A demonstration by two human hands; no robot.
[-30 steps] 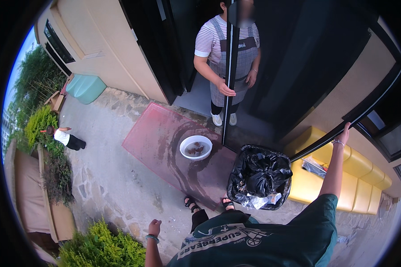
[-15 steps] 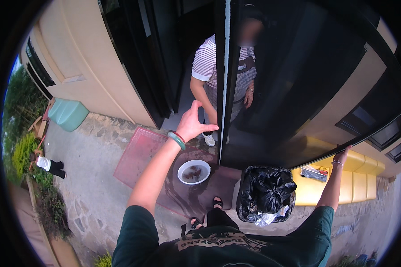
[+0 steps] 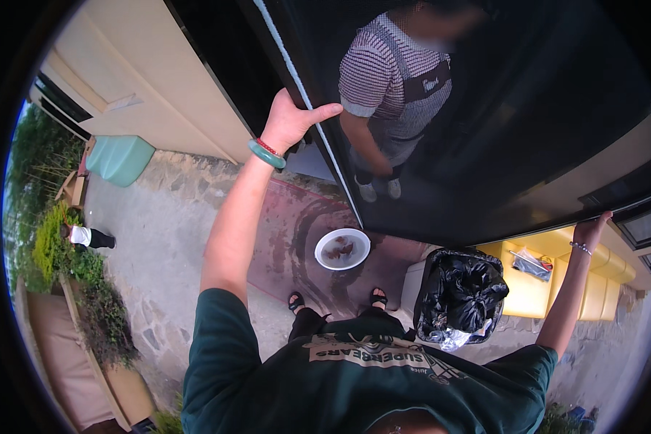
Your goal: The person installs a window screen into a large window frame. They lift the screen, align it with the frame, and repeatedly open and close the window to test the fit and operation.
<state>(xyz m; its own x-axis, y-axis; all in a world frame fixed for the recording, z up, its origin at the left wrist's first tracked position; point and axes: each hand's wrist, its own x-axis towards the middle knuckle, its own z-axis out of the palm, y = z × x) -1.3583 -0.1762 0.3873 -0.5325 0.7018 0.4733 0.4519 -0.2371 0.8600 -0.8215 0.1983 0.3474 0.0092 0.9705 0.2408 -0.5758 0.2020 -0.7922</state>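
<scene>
A large dark glass panel with a pale strip along its left edge stands before me. My left hand, with a green bangle and red bracelet above it, is closed around that edge, its thumb across the front and its fingers mostly hidden behind. At the panel's lower right edge my right hand grips the rim, fingertips curled over the top. Through the glass appears a person in a striped top and apron. Below the panel, a white basin of cloudy water with brown pieces in it sits on a wet reddish mat.
A bin lined with a black bag stands right of my feet. Behind it is a yellow bench with a plastic packet on it. Far left are a green plastic box by the wall and another person.
My left hand has moved up and left from an open, spread pose onto the panel's edge. The panel's edge has shifted left, now in front of the person. My right hand keeps its hold.
</scene>
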